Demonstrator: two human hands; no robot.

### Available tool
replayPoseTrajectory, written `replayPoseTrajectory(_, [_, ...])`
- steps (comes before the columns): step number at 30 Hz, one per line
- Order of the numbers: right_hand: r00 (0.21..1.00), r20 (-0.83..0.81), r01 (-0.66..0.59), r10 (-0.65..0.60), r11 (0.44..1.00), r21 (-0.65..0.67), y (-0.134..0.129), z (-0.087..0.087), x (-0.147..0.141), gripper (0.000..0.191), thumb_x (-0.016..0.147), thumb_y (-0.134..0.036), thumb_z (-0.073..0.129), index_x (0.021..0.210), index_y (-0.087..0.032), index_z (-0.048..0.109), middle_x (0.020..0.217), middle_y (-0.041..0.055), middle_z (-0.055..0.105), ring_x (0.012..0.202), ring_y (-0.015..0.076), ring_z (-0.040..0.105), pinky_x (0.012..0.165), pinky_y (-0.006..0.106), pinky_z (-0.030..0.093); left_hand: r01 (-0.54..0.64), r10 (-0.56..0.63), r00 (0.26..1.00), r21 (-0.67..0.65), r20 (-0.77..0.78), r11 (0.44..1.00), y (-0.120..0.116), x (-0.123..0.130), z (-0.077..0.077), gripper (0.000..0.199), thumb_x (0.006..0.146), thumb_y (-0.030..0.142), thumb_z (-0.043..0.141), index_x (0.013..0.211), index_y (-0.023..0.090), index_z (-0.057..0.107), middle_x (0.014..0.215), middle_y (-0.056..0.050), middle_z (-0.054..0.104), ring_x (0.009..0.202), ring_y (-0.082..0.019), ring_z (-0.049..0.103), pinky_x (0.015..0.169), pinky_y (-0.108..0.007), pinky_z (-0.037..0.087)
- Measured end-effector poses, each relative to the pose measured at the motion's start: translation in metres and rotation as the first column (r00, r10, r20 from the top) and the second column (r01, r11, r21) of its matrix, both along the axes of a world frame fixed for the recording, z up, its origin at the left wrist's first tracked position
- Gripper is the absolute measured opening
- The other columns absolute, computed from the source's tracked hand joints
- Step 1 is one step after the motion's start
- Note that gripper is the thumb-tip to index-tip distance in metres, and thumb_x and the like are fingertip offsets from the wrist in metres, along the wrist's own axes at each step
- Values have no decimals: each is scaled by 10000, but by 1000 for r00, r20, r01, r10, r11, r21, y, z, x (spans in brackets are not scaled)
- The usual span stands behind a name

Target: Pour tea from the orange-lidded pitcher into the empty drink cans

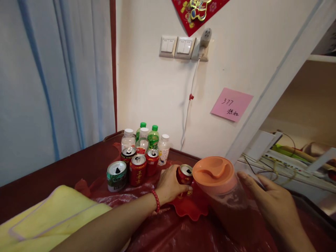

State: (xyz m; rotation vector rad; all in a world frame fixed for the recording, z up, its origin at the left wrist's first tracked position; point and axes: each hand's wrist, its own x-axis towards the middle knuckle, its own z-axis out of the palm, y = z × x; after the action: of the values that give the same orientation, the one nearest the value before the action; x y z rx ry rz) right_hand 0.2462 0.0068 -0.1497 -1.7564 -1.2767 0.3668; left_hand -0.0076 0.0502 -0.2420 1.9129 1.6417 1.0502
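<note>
left hand (pixel 170 184): fingers curled round a can (pixel 184 179), likely to steady it; right hand (pixel 279 203): fingers wrapped on a jug (pixel 223 194) near the right edge of the surface (pixel 86 155).

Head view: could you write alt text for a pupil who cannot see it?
A person's left hand grips a red can while the right hand holds an orange-lidded pitcher. Four more cans and five bottles stand to the left, near a yellow cloth.
</note>
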Motion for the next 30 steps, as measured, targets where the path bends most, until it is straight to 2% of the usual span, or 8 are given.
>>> replayPoseTrajectory(2, [1000,-10,-3,3,1000,10,0,0,-1,560,595,-754,646,734,-216,721,614,0,641,678,235,576,576,299,419,2,-2,1000,2,0,1000,0,0,-1,695,561,492,875,1160,248,621,1113,-44,708,1053,-291,641,901,-396,467])
replayPoseTrajectory(6, [1000,7,6,-7,995,97,-6,0,-9,534,680,-730,622,797,-221,730,666,-9,668,719,228,577,607,290,411,6,-6,1000,2,-5,1000,0,-1,-1,703,550,499,883,1153,249,624,1107,-37,710,1044,-290,645,886,-389,475])
replayPoseTrajectory(14, [1000,13,-3,1,992,128,-7,-2,-9,525,693,-720,629,800,-215,730,652,-1,648,702,235,565,596,304,389,12,-12,1000,-3,-6,1000,-1,0,1,697,565,486,883,1166,249,622,1127,-45,707,1067,-295,643,913,-397,474])
replayPoseTrajectory(30, [999,44,7,-11,996,94,-7,-2,-9,507,709,-690,638,810,-203,738,632,-22,639,647,200,548,575,286,386,14,-14,1000,13,14,1000,0,0,-2,716,552,469,897,1175,250,620,1141,-34,703,1067,-283,634,921,-401,455])
